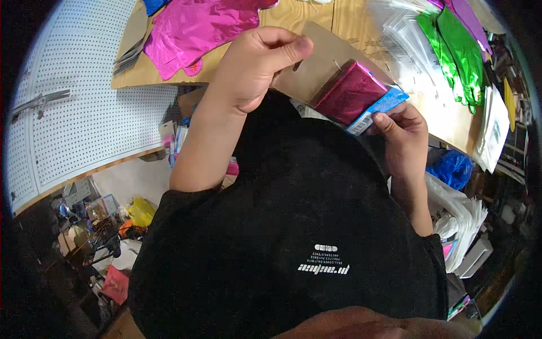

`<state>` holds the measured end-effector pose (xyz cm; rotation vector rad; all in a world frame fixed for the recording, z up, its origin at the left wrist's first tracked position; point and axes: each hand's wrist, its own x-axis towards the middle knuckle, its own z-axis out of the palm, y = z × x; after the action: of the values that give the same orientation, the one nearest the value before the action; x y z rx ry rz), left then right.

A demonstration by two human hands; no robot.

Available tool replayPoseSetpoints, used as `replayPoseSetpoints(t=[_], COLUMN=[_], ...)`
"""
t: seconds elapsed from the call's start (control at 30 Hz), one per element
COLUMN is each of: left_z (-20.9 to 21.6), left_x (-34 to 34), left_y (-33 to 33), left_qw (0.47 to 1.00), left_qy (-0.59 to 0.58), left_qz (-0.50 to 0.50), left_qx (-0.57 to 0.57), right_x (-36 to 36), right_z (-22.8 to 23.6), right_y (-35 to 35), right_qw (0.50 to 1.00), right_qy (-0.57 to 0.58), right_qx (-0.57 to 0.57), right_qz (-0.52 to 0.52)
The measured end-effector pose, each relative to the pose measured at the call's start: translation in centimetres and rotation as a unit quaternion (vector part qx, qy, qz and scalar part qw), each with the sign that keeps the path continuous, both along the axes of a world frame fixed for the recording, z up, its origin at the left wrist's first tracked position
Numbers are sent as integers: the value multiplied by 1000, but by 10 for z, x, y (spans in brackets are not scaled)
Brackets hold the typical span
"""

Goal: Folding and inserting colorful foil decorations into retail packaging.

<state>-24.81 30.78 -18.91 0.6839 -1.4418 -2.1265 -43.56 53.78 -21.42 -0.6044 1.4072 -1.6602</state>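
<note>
A clear plastic bag (312,59) is stretched between my two hands in front of my chest. Inside its right part lies a folded magenta foil packet (357,90), with a blue card (389,101) along the lower right edge. My left hand (262,65) is closed in a pinch at the bag's left end, thumb against fingers. At the other end, my right hand (403,127) grips the corner with the blue card, thumb on top and fingers behind.
On the wooden table (226,62) lie a magenta foil balloon (203,28), green foil balloons (451,56) and a stack of clear plastic bags (403,34). A white pegboard (90,101) stands at left. White plastic bags (457,214) hang below the table's right side.
</note>
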Motion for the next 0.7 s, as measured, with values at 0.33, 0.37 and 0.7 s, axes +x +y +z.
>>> replayPoseSetpoints(t=[0.33, 0.37, 0.7], left_z=[4, 3, 7], left_x=[-4, -4, -3], left_y=[3, 3, 9], left_qw=[999, 999, 996], left_qy=[44, 29, -41], left_qz=[-1, 3, 29], left_qx=[15, -33, -67], right_x=[-4, -3, -3], right_z=[4, 7, 15], right_y=[1, 1, -3], right_qw=[1000, 999, 999], right_qy=[8, 19, 12], right_qx=[20, 28, 39], right_qz=[11, 12, 2])
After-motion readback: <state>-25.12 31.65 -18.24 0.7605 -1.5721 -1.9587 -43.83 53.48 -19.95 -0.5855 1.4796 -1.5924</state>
